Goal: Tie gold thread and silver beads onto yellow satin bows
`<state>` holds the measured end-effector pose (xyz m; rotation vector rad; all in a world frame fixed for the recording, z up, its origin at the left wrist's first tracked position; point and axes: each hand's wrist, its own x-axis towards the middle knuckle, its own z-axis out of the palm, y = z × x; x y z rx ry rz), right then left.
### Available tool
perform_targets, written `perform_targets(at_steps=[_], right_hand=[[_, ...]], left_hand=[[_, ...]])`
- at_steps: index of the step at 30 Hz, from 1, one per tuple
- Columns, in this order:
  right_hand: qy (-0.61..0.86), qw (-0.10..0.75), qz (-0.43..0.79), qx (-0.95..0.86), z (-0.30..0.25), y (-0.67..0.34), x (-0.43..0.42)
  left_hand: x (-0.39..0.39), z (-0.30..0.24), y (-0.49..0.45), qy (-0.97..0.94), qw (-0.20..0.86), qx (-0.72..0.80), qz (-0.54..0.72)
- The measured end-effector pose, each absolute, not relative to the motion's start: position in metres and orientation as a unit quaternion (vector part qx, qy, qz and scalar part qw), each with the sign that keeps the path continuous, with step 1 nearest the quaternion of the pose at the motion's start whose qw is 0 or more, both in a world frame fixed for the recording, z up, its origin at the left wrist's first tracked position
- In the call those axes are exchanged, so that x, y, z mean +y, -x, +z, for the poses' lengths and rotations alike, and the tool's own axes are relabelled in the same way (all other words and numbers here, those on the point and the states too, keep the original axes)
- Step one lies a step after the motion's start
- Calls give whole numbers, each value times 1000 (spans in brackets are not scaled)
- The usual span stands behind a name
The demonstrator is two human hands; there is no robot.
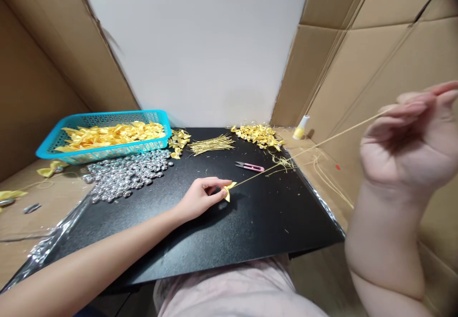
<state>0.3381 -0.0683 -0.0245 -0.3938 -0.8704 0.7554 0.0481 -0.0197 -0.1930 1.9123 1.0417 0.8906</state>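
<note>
My left hand (202,195) rests on the black mat (250,221) and pinches a small yellow ribbon bow (228,191) between thumb and fingertips. A thin gold cord (304,152) runs taut from the bow up to the right. My right hand (411,140) is raised near the camera at the right, fingers closed on the far end of that cord. Pink thread snips (249,166) lie on the mat just beyond the bow.
A turquoise basket (53,140) of yellow ribbon pieces sits at the back left. Beside it are silver beads (125,174), cut gold cords (211,144), finished bows (259,134) and a small yellow bottle (299,130). Cardboard walls (358,68) stand on both sides.
</note>
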Motion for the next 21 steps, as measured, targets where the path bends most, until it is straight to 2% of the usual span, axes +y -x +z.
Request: perform_targets(at_steps=[6,14,21], right_hand=[[201,817,352,-411,-29,-342,-57],[248,769,340,-481,-64,-334,-40],[266,706,423,-503,-94,-314,-35]], left_hand=[[-19,-195,-49,-770,357,417,324],[-16,-199,-47,-848,216,415,250],[-13,-186,-37,-869,63,438,223]])
